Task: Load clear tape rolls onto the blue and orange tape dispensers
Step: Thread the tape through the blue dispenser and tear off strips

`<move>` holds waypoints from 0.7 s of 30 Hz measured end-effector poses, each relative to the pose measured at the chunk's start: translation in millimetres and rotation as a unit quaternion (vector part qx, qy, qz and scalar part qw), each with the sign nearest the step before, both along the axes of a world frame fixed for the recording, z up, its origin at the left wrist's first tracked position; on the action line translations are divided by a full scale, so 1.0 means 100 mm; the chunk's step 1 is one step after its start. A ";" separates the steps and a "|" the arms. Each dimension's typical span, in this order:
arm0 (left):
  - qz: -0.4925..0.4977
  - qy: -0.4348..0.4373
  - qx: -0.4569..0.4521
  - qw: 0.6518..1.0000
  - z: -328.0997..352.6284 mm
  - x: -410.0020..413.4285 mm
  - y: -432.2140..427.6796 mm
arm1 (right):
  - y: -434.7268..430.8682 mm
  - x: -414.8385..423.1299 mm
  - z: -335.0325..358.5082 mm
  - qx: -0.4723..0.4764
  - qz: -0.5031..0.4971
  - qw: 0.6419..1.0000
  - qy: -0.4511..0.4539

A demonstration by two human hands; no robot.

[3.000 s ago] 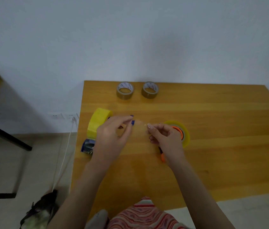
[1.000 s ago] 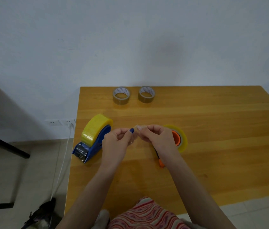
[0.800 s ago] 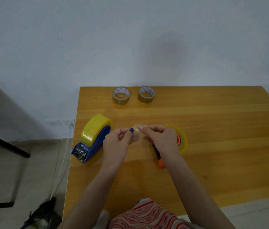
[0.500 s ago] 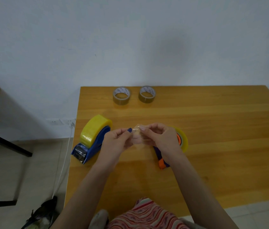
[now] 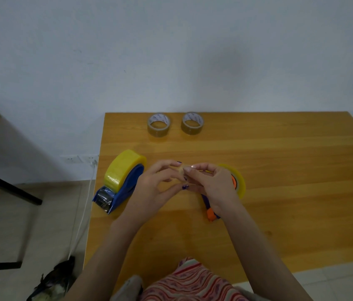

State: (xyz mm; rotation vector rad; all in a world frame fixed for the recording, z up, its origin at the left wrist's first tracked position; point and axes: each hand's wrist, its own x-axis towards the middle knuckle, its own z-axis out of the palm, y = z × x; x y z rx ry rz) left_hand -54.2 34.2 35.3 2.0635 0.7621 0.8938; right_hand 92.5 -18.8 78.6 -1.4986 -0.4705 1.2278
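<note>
**Both hands pinching one tape bit, mid-counter**

We have both hands over the counter, fingertips meeting between the two dispensers.

- Left hand: thumb and forefinger curled in, pinching a small clear tape bit.
- Right hand: pinching the same tape bit from the other side, other fingers loosely curled.
- The tape bit looks crumpled. We cannot tell whether it runs back to a roll.

Blue dispenser: stands on its base near the counter's left edge, just left of the left hand, with the cutter end toward us. The left roll, tinted yellow, is seated on it upright.

Orange dispenser: lies flat and is mostly hidden under the right hand. We see only the handle tip and a sliver of orange hub. The right roll, also tinted yellow, lies flat around that hub and shows past the hand on the right.

Back edge, near the wall: two brownish rolls lie flat side by side, not touching, well apart from the dispensers.

Off the counter on the left: a white cable drops from a wall socket to the floor, and a dark bag lies below it. Striped cloth fills the bottom edge between our arms.
</note>
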 end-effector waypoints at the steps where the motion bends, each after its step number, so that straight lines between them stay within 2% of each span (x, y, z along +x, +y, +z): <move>1: 0.017 -0.030 -0.030 0.999 0.02 0.01 -0.02 | -0.01 0.00 0.00 0.004 0.004 1.000 0.007; 4: 0.063 -0.089 -0.119 0.987 0.05 0.02 -0.08 | -0.02 -0.03 0.00 0.015 0.015 0.999 0.028; 8: 0.097 -0.117 -0.173 0.973 0.02 0.02 -0.11 | -0.04 -0.06 -0.01 0.030 0.026 0.998 0.043; 14: 0.144 -0.120 -0.190 0.964 0.03 0.01 -0.20 | -0.08 -0.11 -0.05 0.044 0.034 0.998 0.020; 21: 0.174 -0.080 -0.198 0.961 0.06 0.01 -0.29 | -0.12 -0.15 -0.07 0.047 0.058 0.996 -0.058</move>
